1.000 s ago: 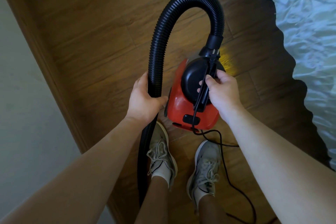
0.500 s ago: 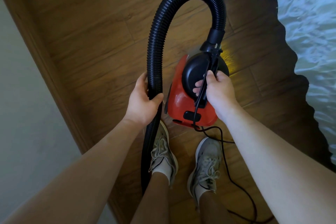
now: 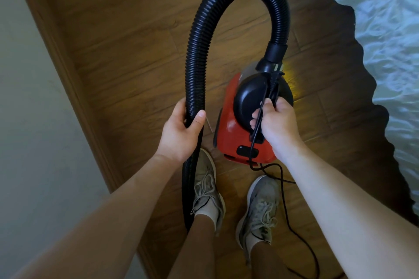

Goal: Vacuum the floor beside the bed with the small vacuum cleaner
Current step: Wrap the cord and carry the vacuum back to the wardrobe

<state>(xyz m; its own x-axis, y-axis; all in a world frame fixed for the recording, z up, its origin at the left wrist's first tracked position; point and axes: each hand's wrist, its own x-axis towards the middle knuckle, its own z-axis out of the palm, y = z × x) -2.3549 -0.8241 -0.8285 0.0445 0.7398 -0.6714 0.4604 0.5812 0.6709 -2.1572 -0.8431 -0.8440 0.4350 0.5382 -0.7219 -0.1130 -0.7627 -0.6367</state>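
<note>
R hand (image 3: 277, 123) gripping handle of red vacuum (image 3: 229, 129) w/ cord (image 3: 283, 190), held above wood floor (image 3: 127, 52) beside bed (image 3: 390, 41). L hand (image 3: 181, 133) curled round black hose (image 3: 199, 56).

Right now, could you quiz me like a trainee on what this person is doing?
1. True or false: the left hand grips the hose.
2. Which hand holds the vacuum cleaner off the floor? A: left. B: right.
3. Fill in: the bed lies on the person's ___ side.

Key: 1 true. 2 B, the right hand, gripping the handle. 3 right.
</note>
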